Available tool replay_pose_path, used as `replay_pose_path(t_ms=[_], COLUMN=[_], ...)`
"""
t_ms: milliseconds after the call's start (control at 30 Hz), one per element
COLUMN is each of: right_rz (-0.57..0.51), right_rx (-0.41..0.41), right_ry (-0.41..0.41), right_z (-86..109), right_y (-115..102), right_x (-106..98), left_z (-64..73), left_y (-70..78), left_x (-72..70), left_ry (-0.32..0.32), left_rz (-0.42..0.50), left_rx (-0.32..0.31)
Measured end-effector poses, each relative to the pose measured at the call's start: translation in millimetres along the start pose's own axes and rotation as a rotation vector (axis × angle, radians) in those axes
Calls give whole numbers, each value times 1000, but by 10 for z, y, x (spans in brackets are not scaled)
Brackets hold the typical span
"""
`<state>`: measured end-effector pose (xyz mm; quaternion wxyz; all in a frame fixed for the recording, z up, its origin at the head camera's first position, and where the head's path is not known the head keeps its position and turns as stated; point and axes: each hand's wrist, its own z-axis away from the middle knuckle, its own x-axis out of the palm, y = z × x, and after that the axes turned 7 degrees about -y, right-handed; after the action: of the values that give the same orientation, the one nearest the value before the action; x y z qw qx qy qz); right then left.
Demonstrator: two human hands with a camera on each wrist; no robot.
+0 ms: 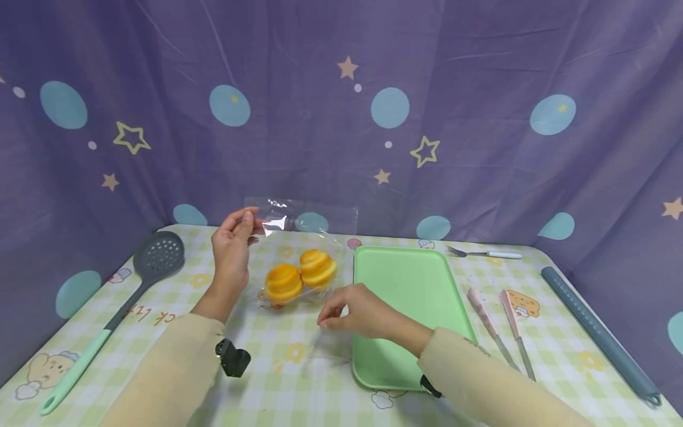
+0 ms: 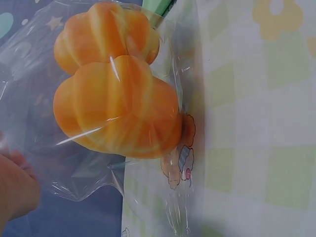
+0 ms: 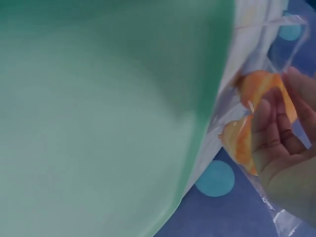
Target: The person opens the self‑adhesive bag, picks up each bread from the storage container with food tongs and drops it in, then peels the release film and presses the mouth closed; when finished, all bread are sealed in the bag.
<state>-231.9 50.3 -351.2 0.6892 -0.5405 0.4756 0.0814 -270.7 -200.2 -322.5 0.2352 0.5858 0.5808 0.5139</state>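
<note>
A clear plastic bag with two orange-yellow bread rolls inside is tilted up at the middle of the table. My left hand pinches the bag's upper left edge between thumb and fingers. In the left wrist view the rolls lie one against the other behind creased film. My right hand is at the bag's lower right, over the left edge of a green tray. Its thumb and index tips come together where film runs up to them in the right wrist view, the other fingers curled.
At the left lies a grey slotted turner with a mint handle. Right of the tray are pink-tipped tongs, a fork and a long dark grey-blue bar. A purple curtain hangs behind the checked tablecloth.
</note>
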Motion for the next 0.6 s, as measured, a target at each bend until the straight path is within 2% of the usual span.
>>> replay_pose_path(t_ms=[333,467,600], right_rz=[276,370,459], right_rx=[27,60,53], right_ry=[-127,-152,-176], right_z=[-38,-8,37], right_y=[33,30,43], right_x=[75,86,89], left_z=[19,24,28], left_y=[5,11,20], left_x=[-3,-10,-21], left_ry=[-9,-7,-5], left_rz=[35,30,25], left_rx=[-9,-12,-13])
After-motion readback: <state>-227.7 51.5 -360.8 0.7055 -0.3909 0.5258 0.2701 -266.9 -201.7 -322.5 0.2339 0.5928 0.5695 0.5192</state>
